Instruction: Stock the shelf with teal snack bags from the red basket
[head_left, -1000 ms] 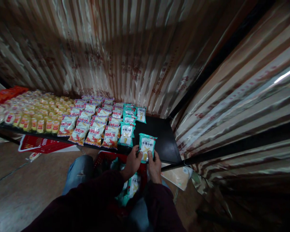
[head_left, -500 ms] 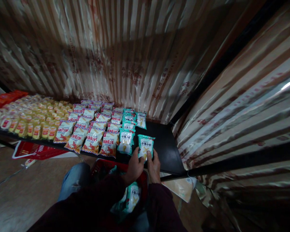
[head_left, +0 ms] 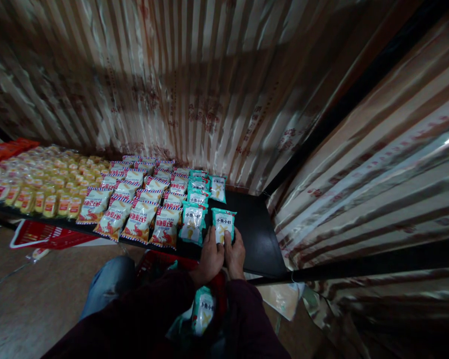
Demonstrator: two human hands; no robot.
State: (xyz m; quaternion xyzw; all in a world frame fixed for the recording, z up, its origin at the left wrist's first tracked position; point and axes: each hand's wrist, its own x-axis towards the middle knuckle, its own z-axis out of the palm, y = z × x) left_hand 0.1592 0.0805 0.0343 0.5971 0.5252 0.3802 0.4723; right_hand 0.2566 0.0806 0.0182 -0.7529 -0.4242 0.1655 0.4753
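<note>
Between my two hands is a teal-and-white snack bag (head_left: 223,222), at the front of a black shelf (head_left: 260,239). My left hand (head_left: 210,257) grips its lower left side, and my right hand (head_left: 235,253) holds its lower right side with the thumb on the front. Just left of it stands a row of matching teal bags (head_left: 192,223), and one more teal bag (head_left: 217,188) is at the back. Below my wrists, a red basket (head_left: 149,259) holds more bags, one teal bag (head_left: 203,310) showing clearly; my sleeves hide part of the basket.
Left along the shelf are rows of white-and-orange snack bags (head_left: 136,219), then small yellow packets (head_left: 63,204) and orange packs (head_left: 7,152). A second red basket (head_left: 48,237) lies under the shelf. Striped sheeting (head_left: 209,89) hangs behind, and a dark post (head_left: 303,149) rises at right.
Both hands and the bag have shifted very slightly left in view, with the bag still held. The camera has moved a little, so the shelf goods also appear shifted left.
</note>
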